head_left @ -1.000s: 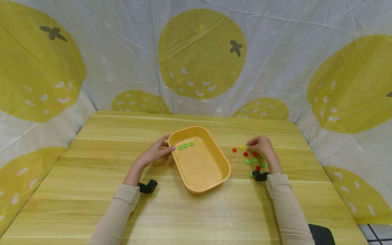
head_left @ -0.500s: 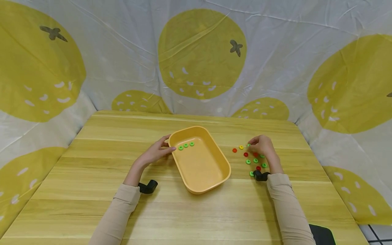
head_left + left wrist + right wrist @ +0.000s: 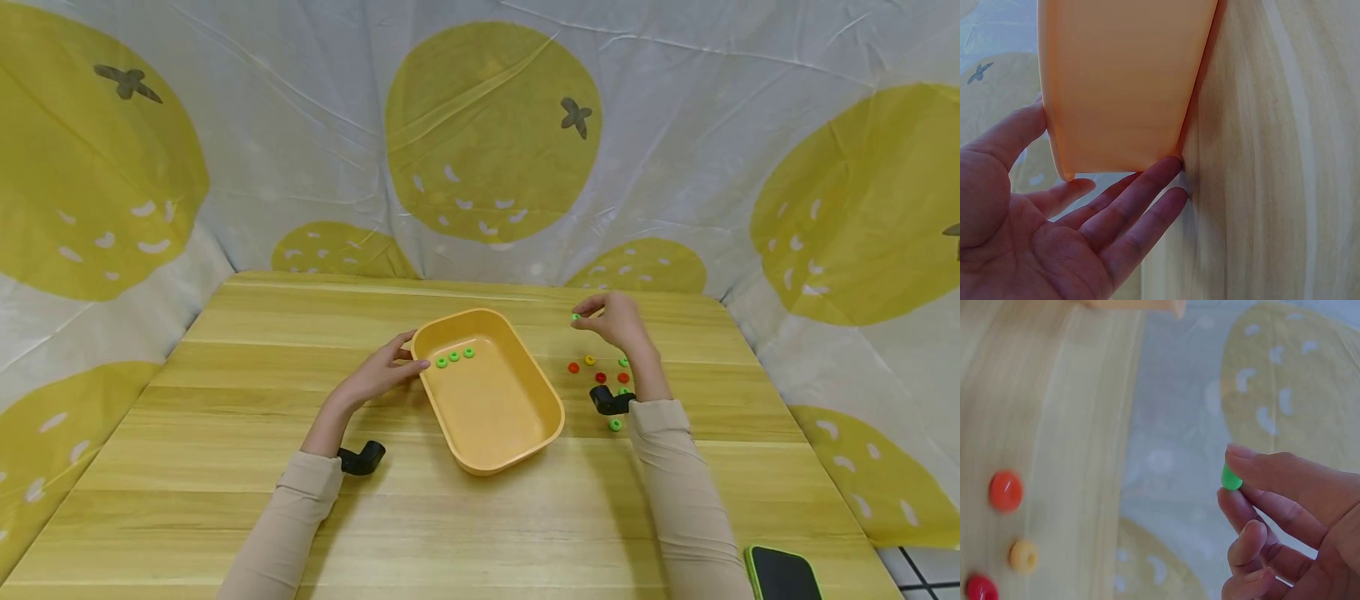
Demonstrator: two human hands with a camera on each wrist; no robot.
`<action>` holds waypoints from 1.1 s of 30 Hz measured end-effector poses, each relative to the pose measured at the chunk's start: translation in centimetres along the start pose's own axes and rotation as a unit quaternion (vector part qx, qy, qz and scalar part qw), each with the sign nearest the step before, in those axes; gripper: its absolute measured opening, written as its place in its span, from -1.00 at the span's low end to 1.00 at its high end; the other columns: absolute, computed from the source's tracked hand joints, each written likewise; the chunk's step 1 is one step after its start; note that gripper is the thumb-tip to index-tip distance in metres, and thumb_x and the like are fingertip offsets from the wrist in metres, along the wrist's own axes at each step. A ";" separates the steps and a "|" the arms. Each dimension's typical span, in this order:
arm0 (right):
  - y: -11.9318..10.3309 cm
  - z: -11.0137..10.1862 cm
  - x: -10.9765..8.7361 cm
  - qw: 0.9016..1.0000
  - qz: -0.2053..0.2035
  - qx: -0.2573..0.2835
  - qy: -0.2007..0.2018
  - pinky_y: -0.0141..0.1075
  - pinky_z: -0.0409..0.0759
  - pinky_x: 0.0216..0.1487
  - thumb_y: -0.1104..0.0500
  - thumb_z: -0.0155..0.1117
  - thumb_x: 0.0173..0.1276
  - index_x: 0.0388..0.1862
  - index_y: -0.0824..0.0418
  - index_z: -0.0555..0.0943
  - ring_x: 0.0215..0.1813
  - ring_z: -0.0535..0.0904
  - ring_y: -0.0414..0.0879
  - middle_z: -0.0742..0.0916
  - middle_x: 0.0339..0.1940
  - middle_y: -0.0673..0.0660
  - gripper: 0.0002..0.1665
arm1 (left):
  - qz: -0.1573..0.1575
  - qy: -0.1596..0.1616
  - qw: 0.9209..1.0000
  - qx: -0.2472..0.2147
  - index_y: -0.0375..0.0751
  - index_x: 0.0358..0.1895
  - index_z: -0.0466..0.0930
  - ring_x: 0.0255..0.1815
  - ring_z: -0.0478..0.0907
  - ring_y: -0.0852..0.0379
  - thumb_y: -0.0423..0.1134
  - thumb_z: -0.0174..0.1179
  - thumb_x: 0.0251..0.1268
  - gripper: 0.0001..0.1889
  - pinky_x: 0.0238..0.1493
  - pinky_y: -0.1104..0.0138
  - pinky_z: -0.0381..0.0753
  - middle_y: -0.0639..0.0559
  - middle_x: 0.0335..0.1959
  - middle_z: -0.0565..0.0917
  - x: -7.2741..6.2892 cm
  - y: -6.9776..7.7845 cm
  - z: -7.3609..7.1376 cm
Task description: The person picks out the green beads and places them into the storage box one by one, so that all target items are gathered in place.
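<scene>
Right grip (image 3: 617,321): pinches one green ring (image 3: 1231,479). Left grip (image 3: 384,371): holds orange tray (image 3: 495,412), three green rings (image 3: 454,357) inside.

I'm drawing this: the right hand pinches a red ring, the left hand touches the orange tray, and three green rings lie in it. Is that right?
No: the right hand pinches a green ring, not red, as the right wrist view shows. The left hand touches the orange tray, and three green rings lie in it.

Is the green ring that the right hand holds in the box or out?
Out. The right hand pinches the green ring above the table, clear of the box.
</scene>
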State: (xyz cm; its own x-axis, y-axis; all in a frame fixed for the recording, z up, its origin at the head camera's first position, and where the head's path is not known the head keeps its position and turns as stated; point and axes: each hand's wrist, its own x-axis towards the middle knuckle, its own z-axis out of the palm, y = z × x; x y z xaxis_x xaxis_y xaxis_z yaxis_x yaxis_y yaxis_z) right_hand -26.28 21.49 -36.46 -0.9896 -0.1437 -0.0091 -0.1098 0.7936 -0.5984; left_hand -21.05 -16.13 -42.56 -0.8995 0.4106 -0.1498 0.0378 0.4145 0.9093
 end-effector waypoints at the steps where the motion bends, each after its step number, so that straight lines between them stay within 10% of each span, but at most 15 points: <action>1: -0.5 0.1 0.2 1.000 -0.006 0.004 0.001 -0.36 0.47 -0.42 0.15 0.37 0.20 -0.16 0.24 0.70 -0.30 0.60 0.04 0.72 -0.19 0.26 -0.74 | -0.001 0.001 1.000 -0.002 -0.22 0.49 -0.10 0.15 0.47 -0.21 -0.07 0.07 0.39 -0.25 0.17 -0.02 0.44 -0.43 0.19 0.41 0.0 0.0 0.0; 33: -8.7 8.2 3.6 0.995 -0.068 0.029 -0.068 -0.35 0.56 -0.34 0.28 0.40 0.14 -0.29 0.30 0.72 -0.33 0.61 -0.01 0.74 -0.31 0.22 -0.85 | -0.001 0.007 1.000 0.001 -0.23 0.49 -0.10 0.18 0.45 -0.23 -0.06 0.07 0.38 -0.24 0.16 0.01 0.46 -0.45 0.21 0.40 0.1 -0.2 0.0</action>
State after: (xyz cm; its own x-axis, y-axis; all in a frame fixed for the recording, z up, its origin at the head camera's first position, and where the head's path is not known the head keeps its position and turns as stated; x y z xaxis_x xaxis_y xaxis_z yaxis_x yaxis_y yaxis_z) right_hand -28.14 9.24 -37.90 -0.9436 -0.3295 -0.0312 -0.2321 0.7259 -0.6474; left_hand -21.14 -16.18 -42.73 -0.9056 0.3979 -0.1470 0.0359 0.4172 0.9081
